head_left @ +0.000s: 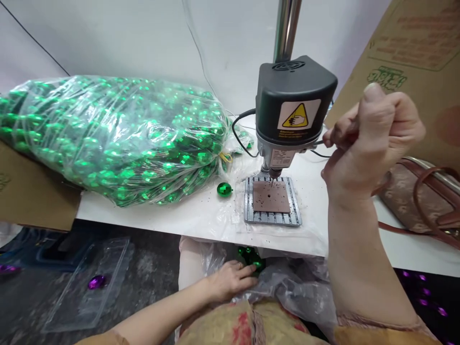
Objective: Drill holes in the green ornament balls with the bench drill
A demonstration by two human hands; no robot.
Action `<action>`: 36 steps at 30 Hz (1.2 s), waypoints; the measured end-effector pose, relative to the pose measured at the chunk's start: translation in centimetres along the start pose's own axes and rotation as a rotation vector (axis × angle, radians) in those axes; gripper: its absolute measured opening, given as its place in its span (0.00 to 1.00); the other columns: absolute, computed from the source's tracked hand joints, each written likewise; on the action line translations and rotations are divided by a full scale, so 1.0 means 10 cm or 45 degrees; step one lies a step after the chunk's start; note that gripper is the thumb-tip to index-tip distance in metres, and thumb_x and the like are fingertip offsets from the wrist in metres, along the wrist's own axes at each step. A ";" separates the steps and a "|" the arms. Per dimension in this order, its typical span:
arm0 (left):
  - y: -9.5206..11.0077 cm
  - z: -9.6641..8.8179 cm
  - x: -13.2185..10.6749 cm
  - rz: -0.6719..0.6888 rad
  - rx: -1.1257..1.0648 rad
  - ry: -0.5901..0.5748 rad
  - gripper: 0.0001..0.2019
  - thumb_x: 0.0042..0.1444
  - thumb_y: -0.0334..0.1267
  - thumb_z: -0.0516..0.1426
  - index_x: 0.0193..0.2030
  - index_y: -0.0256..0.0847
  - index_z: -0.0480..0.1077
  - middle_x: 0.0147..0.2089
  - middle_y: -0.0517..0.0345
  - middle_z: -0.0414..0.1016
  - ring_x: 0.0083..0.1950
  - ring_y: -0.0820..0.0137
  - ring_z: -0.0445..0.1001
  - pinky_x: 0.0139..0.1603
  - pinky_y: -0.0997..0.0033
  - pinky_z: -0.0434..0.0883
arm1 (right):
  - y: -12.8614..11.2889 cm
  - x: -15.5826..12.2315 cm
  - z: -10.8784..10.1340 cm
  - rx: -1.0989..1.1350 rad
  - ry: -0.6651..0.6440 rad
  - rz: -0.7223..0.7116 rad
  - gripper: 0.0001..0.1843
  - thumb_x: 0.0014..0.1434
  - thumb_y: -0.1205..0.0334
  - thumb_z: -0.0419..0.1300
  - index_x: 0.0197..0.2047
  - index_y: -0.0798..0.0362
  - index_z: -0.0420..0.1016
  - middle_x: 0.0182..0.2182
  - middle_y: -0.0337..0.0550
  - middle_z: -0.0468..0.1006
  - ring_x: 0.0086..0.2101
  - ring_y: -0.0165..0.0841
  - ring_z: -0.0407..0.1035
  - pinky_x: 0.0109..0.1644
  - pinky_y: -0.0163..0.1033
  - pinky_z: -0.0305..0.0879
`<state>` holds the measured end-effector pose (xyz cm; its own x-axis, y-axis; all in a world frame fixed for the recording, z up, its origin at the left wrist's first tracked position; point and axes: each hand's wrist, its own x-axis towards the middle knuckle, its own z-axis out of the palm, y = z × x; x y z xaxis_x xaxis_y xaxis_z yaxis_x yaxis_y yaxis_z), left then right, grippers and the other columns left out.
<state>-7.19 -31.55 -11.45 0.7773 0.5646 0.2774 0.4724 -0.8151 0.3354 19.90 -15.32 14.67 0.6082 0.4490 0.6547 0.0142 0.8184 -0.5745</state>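
Observation:
A black drill press (296, 100) stands on the white table, its bit above a drilled brown board (271, 196) on the grey slotted base plate (295, 218). My right hand (370, 136) is closed around the drill press lever (319, 142), at the right of the machine. Down at my lap, my left hand (233, 280) has its fingers stretched out, touching shiny green faceted baubles (251, 257) that lie in clear plastic. Its thumb is hidden. One loose green bauble (224, 189) lies on the table, left of the base plate.
A large clear bag (136, 139) full of green baubles takes up the table's left side. Cardboard boxes (32, 187) flank both sides. At right sits a brown handbag (413, 196). A clear plastic tray (89, 287) with a purple bauble (97, 281) is below at left.

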 end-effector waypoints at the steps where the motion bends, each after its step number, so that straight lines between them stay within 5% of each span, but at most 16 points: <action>1: -0.04 -0.07 0.07 0.144 0.052 0.107 0.12 0.57 0.35 0.62 0.46 0.55 0.80 0.52 0.61 0.86 0.38 0.66 0.82 0.39 0.68 0.80 | 0.01 0.00 0.00 0.003 0.011 -0.001 0.22 0.62 0.58 0.62 0.21 0.49 0.56 0.13 0.27 0.60 0.15 0.20 0.54 0.19 0.34 0.51; 3: -0.19 -0.25 0.28 0.325 0.184 0.343 0.11 0.65 0.34 0.55 0.48 0.49 0.78 0.54 0.52 0.84 0.46 0.63 0.83 0.46 0.62 0.82 | 0.02 0.00 0.00 0.001 0.023 0.002 0.23 0.61 0.56 0.64 0.21 0.49 0.56 0.13 0.28 0.60 0.15 0.20 0.54 0.19 0.35 0.50; 4: -0.30 -0.36 0.42 0.229 0.248 0.467 0.13 0.66 0.33 0.53 0.52 0.46 0.76 0.56 0.48 0.83 0.51 0.61 0.82 0.51 0.58 0.82 | 0.02 0.00 0.00 -0.005 0.023 0.004 0.24 0.61 0.55 0.64 0.21 0.49 0.56 0.14 0.28 0.59 0.15 0.21 0.54 0.19 0.34 0.51; 6: -0.56 -0.57 0.72 -0.205 0.367 0.598 0.16 0.68 0.33 0.53 0.59 0.43 0.73 0.61 0.41 0.79 0.59 0.57 0.79 0.60 0.50 0.78 | 0.02 0.00 -0.01 -0.009 0.024 0.005 0.25 0.61 0.54 0.64 0.21 0.49 0.55 0.14 0.28 0.59 0.15 0.21 0.54 0.20 0.35 0.50; 9: -0.95 -0.76 1.08 -0.892 0.400 0.572 0.20 0.69 0.41 0.55 0.64 0.37 0.69 0.63 0.33 0.76 0.67 0.47 0.72 0.67 0.39 0.70 | 0.01 0.00 -0.01 0.010 0.019 0.008 0.25 0.60 0.53 0.65 0.21 0.48 0.56 0.13 0.28 0.60 0.15 0.22 0.53 0.19 0.36 0.49; 11: -1.14 -0.79 1.19 -1.055 0.321 0.518 0.19 0.69 0.43 0.56 0.62 0.37 0.69 0.60 0.35 0.77 0.69 0.44 0.69 0.68 0.36 0.67 | 0.00 0.00 0.00 0.020 0.009 0.016 0.25 0.59 0.52 0.67 0.21 0.48 0.56 0.13 0.28 0.60 0.15 0.22 0.53 0.19 0.36 0.49; 14: -1.21 -0.75 1.19 -0.825 0.107 0.522 0.16 0.67 0.41 0.59 0.59 0.41 0.72 0.57 0.41 0.77 0.67 0.47 0.71 0.67 0.37 0.67 | -0.01 0.00 0.00 0.030 -0.010 0.013 0.24 0.59 0.53 0.67 0.21 0.48 0.57 0.13 0.28 0.61 0.15 0.21 0.54 0.19 0.36 0.50; 18: -1.04 -0.70 1.24 -0.498 -0.379 0.638 0.19 0.64 0.46 0.63 0.59 0.44 0.75 0.58 0.46 0.74 0.59 0.59 0.76 0.59 0.57 0.75 | -0.01 0.00 0.00 0.040 -0.025 0.020 0.26 0.58 0.51 0.69 0.21 0.48 0.57 0.14 0.28 0.61 0.15 0.22 0.54 0.19 0.37 0.51; 21: -0.94 -0.67 1.45 -0.593 -0.844 0.740 0.25 0.65 0.53 0.62 0.65 0.46 0.72 0.61 0.48 0.76 0.58 0.64 0.77 0.58 0.64 0.75 | -0.01 0.00 0.00 0.030 -0.018 0.019 0.27 0.57 0.49 0.70 0.21 0.48 0.57 0.14 0.27 0.60 0.15 0.22 0.54 0.19 0.37 0.50; 24: -0.93 -0.61 1.70 -0.705 -1.161 0.731 0.30 0.67 0.57 0.58 0.70 0.47 0.68 0.65 0.48 0.76 0.62 0.62 0.77 0.61 0.60 0.75 | -0.01 0.00 0.00 0.036 -0.015 0.019 0.28 0.55 0.47 0.71 0.21 0.48 0.57 0.13 0.27 0.61 0.15 0.22 0.54 0.19 0.38 0.50; 29: -0.97 -0.49 1.91 -0.646 -1.217 0.620 0.34 0.60 0.57 0.65 0.69 0.45 0.69 0.69 0.48 0.74 0.69 0.57 0.72 0.71 0.54 0.70 | 0.00 -0.01 -0.02 0.011 -0.060 -0.013 0.28 0.57 0.44 0.68 0.22 0.49 0.57 0.15 0.28 0.61 0.17 0.22 0.54 0.21 0.37 0.52; 36: -0.99 -0.41 1.98 -0.614 -1.247 0.600 0.36 0.52 0.58 0.70 0.62 0.40 0.72 0.56 0.45 0.81 0.58 0.58 0.79 0.60 0.55 0.76 | 0.00 -0.02 -0.02 -0.116 -0.081 -0.022 0.29 0.63 0.41 0.62 0.23 0.49 0.53 0.17 0.30 0.56 0.19 0.22 0.52 0.23 0.35 0.53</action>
<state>1.78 -11.78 -5.59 0.2806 0.9449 0.1689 -0.0036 -0.1750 0.9846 19.94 -15.46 14.45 0.5558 0.4594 0.6928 0.0983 0.7912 -0.6036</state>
